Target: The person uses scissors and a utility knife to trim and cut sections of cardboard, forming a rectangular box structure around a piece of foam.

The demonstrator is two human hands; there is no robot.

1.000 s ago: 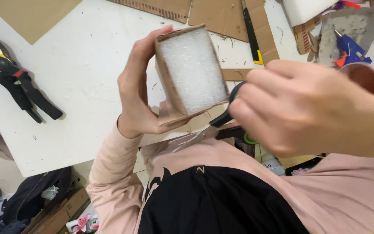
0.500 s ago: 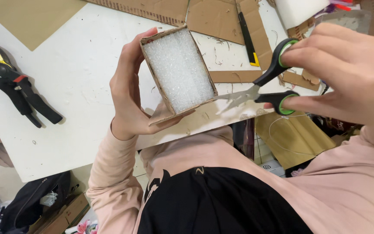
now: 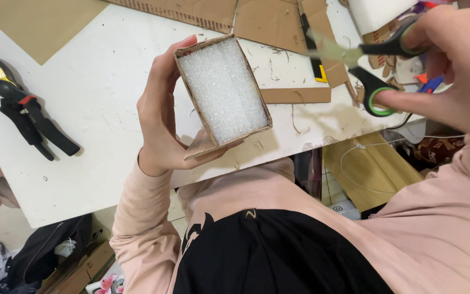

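White table (image 3: 82, 109), littered with cardboard scraps, lies beneath both hands. Left hand (image 3: 161, 117) has its fingers closed around the cardboard box (image 3: 223, 90) of white foam, held above the table, long axis running away from the body. Right hand (image 3: 452, 65) grips black-and-green scissors (image 3: 373, 68), blades parted, to the right of the box and clear of it. Black cutters (image 3: 25, 111) lie well left of the box.

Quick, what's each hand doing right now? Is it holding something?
Left hand: closed around a small cardboard box filled with white foam.
Right hand: closed on black scissors with green-lined handles, blades slightly open.
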